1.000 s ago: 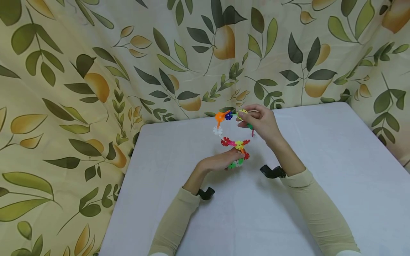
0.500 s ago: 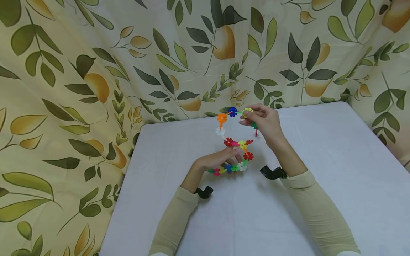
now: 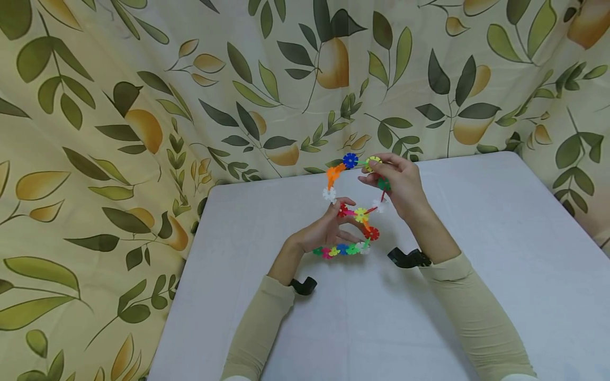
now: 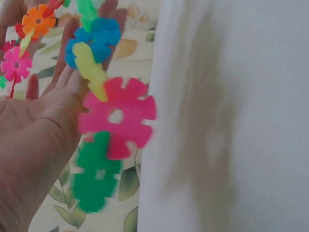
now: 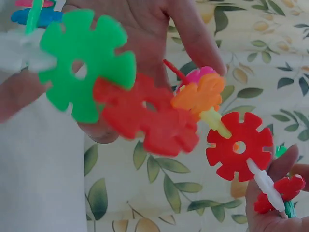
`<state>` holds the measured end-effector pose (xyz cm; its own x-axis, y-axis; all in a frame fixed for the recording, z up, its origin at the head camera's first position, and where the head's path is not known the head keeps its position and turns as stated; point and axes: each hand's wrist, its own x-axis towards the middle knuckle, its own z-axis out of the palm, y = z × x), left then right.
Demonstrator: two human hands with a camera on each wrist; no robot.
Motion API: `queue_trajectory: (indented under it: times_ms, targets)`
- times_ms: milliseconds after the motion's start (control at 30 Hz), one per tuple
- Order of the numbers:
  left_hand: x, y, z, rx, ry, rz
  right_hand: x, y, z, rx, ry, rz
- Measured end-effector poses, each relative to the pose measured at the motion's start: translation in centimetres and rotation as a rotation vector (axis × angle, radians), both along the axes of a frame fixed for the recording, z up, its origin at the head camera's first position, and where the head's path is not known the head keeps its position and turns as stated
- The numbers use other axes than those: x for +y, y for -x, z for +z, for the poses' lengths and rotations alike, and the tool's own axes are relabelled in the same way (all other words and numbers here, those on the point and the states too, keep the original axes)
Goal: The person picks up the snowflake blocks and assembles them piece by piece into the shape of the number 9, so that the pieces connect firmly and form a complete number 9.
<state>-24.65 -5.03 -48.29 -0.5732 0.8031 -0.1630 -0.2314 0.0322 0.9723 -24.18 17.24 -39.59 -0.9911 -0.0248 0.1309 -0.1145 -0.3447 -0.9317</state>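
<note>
A chain of colourful notched plastic interlocking discs hangs in the air between two hands, its upper part curving into a loop. My right hand pinches a yellow disc at the top right of the loop, with a dark green disc right below its fingers. My left hand is lower on the left, its thumb and index finger on either side of a red disc, the other fingers extended behind the chain. In the left wrist view, a blue, a pink and a green disc dangle in front of the fairly straight fingers.
A table under a white cloth lies below both hands. Behind it and on the left hangs a curtain printed with leaves and fruit. A black camera mount juts inward from the right wrist, another from the left.
The left hand has turned and spread its fingers, moving from the lower chain up toward the red disc. The lower tail now shows. The right hand has shifted slightly right with the loop.
</note>
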Motion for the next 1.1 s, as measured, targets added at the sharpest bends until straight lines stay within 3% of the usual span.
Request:
queue_trajectory:
  times_ms: [233, 433, 733, 900, 1100]
  targets:
    - [0.3, 0.1, -0.2, 0.017, -0.068, 0.107, 0.1, 0.1, 0.0, 0.003, 0.036, 0.022]
    - [0.6, -0.3, -0.2, -0.014, -0.213, 0.221, 0.3, 0.1, -0.2, -0.004, 0.063, 0.050]
    - [0.8, -0.7, 0.1, -0.113, -0.340, 0.323, 0.4, 0.0, -0.3, -0.038, -0.063, 0.078]
    - [0.9, -0.6, 0.2, -0.111, -0.367, 0.382, 0.3, 0.0, -0.3, -0.046, -0.114, 0.065]
    - [1.0, -0.4, 0.0, -0.054, -0.385, 0.431, 0.3, 0.1, -0.4, -0.050, -0.189, 0.031]
